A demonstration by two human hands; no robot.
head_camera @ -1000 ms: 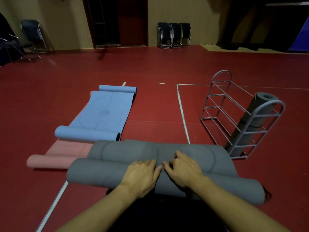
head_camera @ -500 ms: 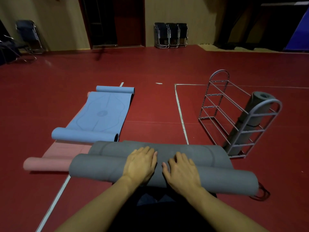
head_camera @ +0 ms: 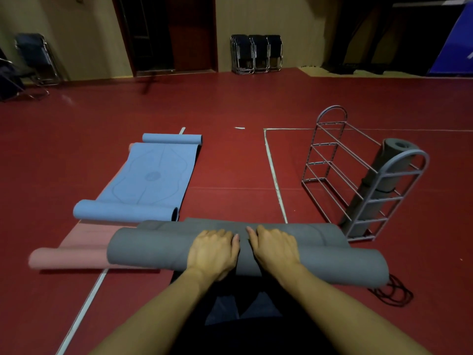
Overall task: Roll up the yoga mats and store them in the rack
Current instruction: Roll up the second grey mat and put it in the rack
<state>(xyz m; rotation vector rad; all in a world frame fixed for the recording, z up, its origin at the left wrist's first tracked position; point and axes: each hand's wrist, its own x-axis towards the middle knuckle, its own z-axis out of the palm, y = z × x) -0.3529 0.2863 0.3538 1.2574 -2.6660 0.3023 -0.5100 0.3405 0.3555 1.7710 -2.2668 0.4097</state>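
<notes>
A grey yoga mat (head_camera: 153, 248) lies across the red floor in front of me, most of it wound into a thick roll. My left hand (head_camera: 212, 252) and my right hand (head_camera: 276, 249) press flat on top of the roll, side by side at its middle. Only a narrow strip of the grey mat lies flat beyond the roll. A blue mat (head_camera: 151, 175) lies partly unrolled at the back left, with a pink mat (head_camera: 69, 257) under and beside it. The grey wire rack (head_camera: 332, 160) stands at the right, holding one rolled grey mat (head_camera: 376, 185).
A black strap (head_camera: 391, 293) lies on the floor at the roll's right end. White court lines (head_camera: 275, 180) cross the floor. Folded chairs (head_camera: 256, 53) lean on the far wall, and more chairs (head_camera: 33, 60) stand at the far left.
Both hands have pushed the grey roll forward; the roll has grown thicker and the flat part of the mat has shrunk to a narrow strip.
</notes>
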